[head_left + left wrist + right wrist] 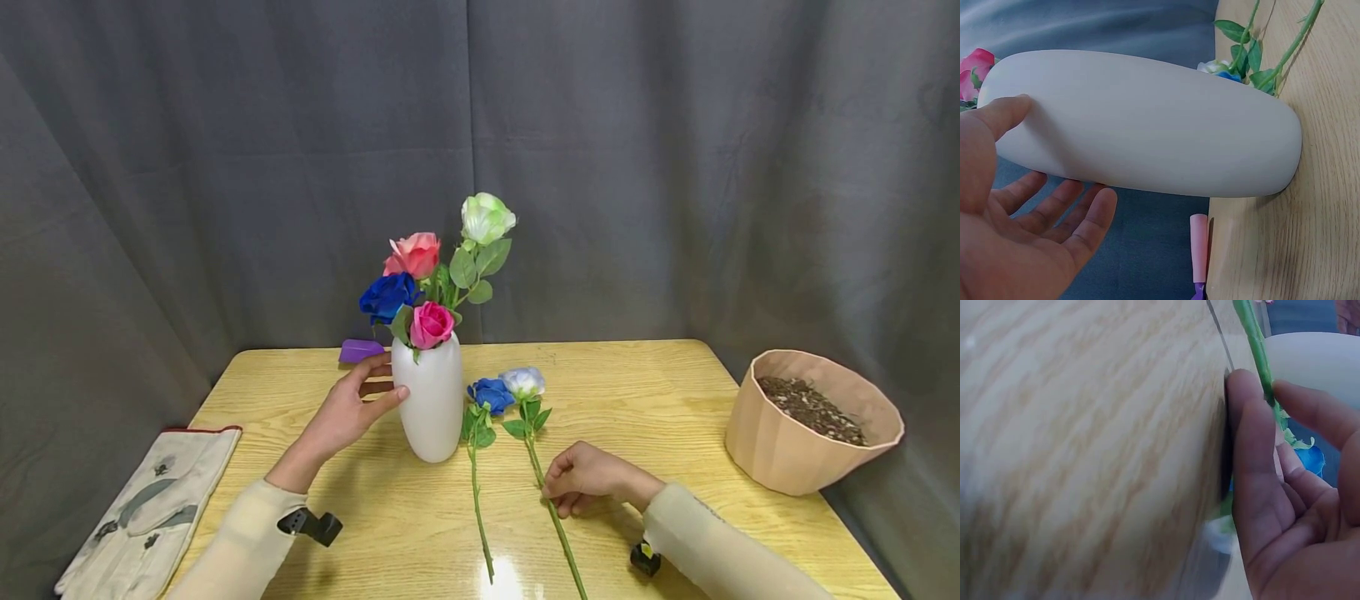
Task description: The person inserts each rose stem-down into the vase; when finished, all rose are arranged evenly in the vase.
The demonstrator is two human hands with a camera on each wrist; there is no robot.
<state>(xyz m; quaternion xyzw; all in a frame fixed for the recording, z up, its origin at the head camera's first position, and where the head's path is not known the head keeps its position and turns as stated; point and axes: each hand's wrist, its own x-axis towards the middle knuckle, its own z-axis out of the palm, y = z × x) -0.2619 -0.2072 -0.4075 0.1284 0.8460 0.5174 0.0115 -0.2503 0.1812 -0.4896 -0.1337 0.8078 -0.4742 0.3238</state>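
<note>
A white vase (431, 404) stands upright on the table, holding a pale green-white rose (487, 218), a coral rose (414, 254), a blue rose (388, 297) and a pink rose (432, 324). My left hand (352, 417) holds the vase's upper left side, thumb (1010, 115) on its near face and fingers along the other side. To the right, a pale white-blue rose (523, 382) lies on the table; my right hand (588, 479) pinches its green stem (1257, 353) between thumb and fingers. Another blue rose (491, 395) lies between that stem and the vase.
A pinkish pot (772, 433) of dark soil stands at the table's right edge. Work gloves (150, 517) lie at the left edge. Behind the left hand is a small trowel with a purple blade (360, 350) and pink handle (1199, 247). Grey curtains (585, 167) hang behind the table.
</note>
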